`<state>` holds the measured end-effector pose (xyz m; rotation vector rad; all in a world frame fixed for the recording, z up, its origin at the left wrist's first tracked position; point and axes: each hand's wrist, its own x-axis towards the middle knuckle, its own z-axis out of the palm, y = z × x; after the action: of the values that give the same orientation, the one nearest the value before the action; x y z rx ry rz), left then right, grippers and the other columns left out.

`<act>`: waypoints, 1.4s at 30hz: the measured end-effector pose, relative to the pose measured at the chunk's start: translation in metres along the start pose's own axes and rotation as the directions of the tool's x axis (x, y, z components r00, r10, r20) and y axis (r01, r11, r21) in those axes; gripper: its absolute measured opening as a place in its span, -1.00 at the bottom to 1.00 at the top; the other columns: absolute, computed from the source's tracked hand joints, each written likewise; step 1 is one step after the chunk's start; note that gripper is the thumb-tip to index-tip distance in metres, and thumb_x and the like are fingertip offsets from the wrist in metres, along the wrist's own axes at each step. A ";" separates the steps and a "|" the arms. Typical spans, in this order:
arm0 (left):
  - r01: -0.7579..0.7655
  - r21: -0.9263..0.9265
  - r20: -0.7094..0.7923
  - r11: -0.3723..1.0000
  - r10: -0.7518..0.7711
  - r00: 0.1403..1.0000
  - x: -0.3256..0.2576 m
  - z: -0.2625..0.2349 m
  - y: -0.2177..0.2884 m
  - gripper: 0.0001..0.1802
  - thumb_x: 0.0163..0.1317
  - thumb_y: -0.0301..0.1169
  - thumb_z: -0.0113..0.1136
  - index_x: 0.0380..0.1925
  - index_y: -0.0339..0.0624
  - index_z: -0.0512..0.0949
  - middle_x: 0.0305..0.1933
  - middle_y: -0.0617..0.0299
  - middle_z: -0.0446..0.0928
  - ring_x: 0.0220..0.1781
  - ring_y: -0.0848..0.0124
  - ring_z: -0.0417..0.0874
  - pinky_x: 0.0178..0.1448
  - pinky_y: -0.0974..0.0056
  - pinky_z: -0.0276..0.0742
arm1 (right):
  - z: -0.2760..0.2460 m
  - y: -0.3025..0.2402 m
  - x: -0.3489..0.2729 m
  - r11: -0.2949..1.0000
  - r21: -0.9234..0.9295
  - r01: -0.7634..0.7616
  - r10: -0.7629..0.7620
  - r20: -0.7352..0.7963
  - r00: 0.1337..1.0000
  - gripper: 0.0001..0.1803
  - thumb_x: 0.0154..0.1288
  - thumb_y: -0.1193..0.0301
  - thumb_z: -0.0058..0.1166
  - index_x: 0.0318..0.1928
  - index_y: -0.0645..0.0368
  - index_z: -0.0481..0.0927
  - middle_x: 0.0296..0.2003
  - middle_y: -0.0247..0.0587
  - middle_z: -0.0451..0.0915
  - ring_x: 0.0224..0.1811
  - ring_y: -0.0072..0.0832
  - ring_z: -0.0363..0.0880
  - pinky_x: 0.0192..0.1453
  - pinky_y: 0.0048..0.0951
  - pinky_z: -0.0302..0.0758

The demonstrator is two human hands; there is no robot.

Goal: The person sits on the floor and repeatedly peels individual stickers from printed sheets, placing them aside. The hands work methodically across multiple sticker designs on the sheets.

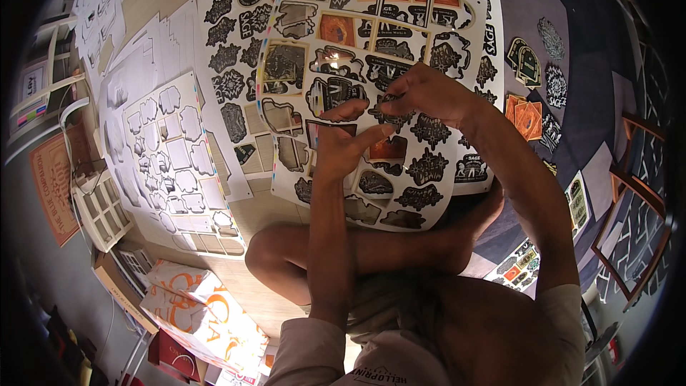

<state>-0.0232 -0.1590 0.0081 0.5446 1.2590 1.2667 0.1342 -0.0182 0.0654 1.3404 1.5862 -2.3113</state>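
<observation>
A large white sheet of die-cut stickers (437, 53) lies before me, with black lettered shapes, orange cards and several cut-out gaps. My left hand (341, 144) rests at its middle, thumb and forefinger stretched apart on either side of a sticker gap; its other fingers are hidden. To the right, my right hand (432, 96) comes down over the same sheet. Its fingers are curled and pinched at the edge of a dark sticker (396, 106), largely covered by the fingertips. Below the hands, an orange card sticker (388, 149) and a black lettered sticker (431, 130) remain on the sheet.
Another sticker sheet (229, 53) lies underneath. Left of it is a peeled white backing sheet (171, 146). Loose orange cards (525, 118) and a green-black sticker (525, 62) lie on dark cloth at right. A paper bag (207, 307) stands lower left; a wooden frame (629, 196) is far right.
</observation>
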 end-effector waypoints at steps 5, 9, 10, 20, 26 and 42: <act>0.019 0.088 -0.010 0.996 -0.018 1.000 -0.001 0.001 0.004 -0.37 -0.03 -0.47 0.63 0.02 -0.48 0.52 -0.09 0.13 0.60 -0.03 0.45 0.57 0.11 0.28 0.53 | -0.004 0.002 -0.008 0.864 -0.468 0.186 -0.212 -0.003 0.977 -0.70 0.25 0.30 0.36 -0.17 0.30 0.72 -0.21 -0.03 0.66 -0.11 -0.26 0.59 0.05 -0.27 0.47; 0.099 0.068 -0.001 0.993 -0.099 0.995 -0.006 0.005 0.010 -0.34 0.00 -0.41 0.62 0.07 -0.48 0.51 0.00 0.05 0.60 0.05 0.38 0.59 0.16 0.23 0.54 | -0.012 0.007 -0.005 0.706 -0.633 0.319 -0.346 0.085 0.935 -0.68 0.26 0.30 0.36 -0.10 0.27 0.70 -0.29 -0.16 0.66 -0.21 -0.35 0.58 -0.06 -0.34 0.52; 0.077 0.131 0.005 0.988 -0.079 0.997 -0.005 0.005 0.011 -0.33 -0.01 -0.40 0.62 0.07 -0.48 0.51 0.01 0.04 0.60 0.06 0.36 0.60 0.17 0.23 0.54 | -0.012 0.009 -0.003 0.689 -0.640 0.339 -0.363 0.100 0.926 -0.67 0.24 0.30 0.36 -0.09 0.27 0.69 -0.28 -0.14 0.65 -0.19 -0.30 0.59 -0.05 -0.31 0.52; 0.044 0.287 0.028 0.957 -0.054 0.998 0.004 -0.005 0.000 -0.30 -0.06 -0.36 0.67 0.03 -0.48 0.52 0.01 0.02 0.61 0.09 0.32 0.60 0.25 0.22 0.49 | -0.014 -0.004 -0.003 0.738 -0.640 0.213 -0.189 0.107 0.976 -0.66 0.20 0.33 0.41 -0.06 0.21 0.71 -0.25 -0.08 0.67 -0.12 -0.27 0.64 0.02 -0.27 0.53; 0.014 0.123 0.087 0.992 -0.025 0.996 0.005 -0.001 0.005 -0.42 -0.04 -0.45 0.64 -0.05 -0.45 0.55 -0.14 0.13 0.65 -0.12 0.49 0.60 0.03 0.34 0.55 | -0.021 -0.013 0.002 0.825 -0.551 0.126 -0.048 0.155 0.987 -0.76 0.18 0.40 0.41 -0.19 0.27 0.75 -0.40 -0.19 0.70 -0.30 -0.45 0.62 -0.04 -0.32 0.52; 0.010 0.194 -0.037 0.981 -0.003 0.999 -0.003 0.007 0.015 -0.48 -0.05 -0.56 0.60 -0.06 -0.46 0.61 -0.05 0.13 0.66 -0.06 0.44 0.64 0.11 0.30 0.57 | -0.013 -0.012 -0.006 0.906 -0.410 0.108 -0.084 0.075 0.994 -0.70 0.26 0.29 0.38 -0.13 0.27 0.73 -0.38 -0.30 0.63 -0.27 -0.51 0.53 -0.08 -0.40 0.47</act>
<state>-0.0220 -0.1552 0.0251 0.6588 1.4230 1.1587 0.1399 -0.0048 0.0768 1.1074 2.0150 -1.8801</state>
